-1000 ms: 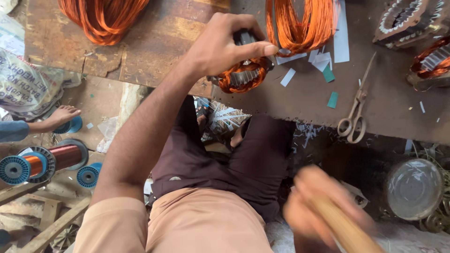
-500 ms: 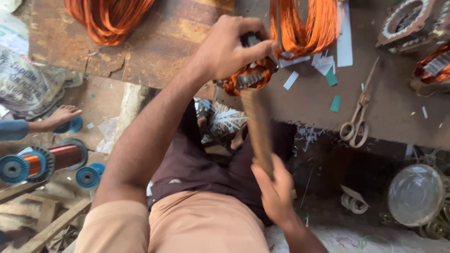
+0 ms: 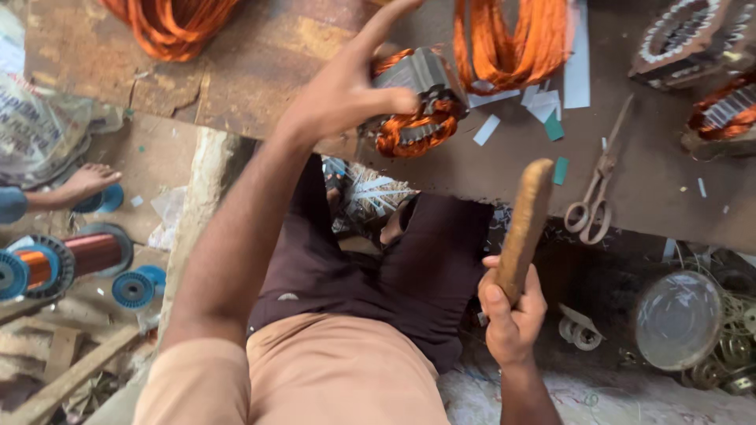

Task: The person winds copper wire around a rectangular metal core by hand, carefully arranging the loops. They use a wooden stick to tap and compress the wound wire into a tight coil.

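My left hand (image 3: 346,90) rests on a grey motor stator (image 3: 417,98) wound with copper wire, thumb pressed on its near side and fingers spread over its top. The stator sits near the front edge of a brown wooden workbench (image 3: 512,169). My right hand (image 3: 512,311) grips the lower end of a brown wooden stick (image 3: 526,224), held upright below and to the right of the stator, not touching it.
Copper wire coils (image 3: 512,39) lie behind the stator and another bundle (image 3: 169,20) at the far left. Scissors (image 3: 598,193) and paper strips (image 3: 543,106) lie to the right, more stators (image 3: 693,39) at the far right. Wire spools (image 3: 71,260) and another person's foot (image 3: 87,181) are on the floor at left.
The left hand has loosened its grasp, fingers now spread over the stator. The right hand has pulled the stick back from the stator, down and to the right.
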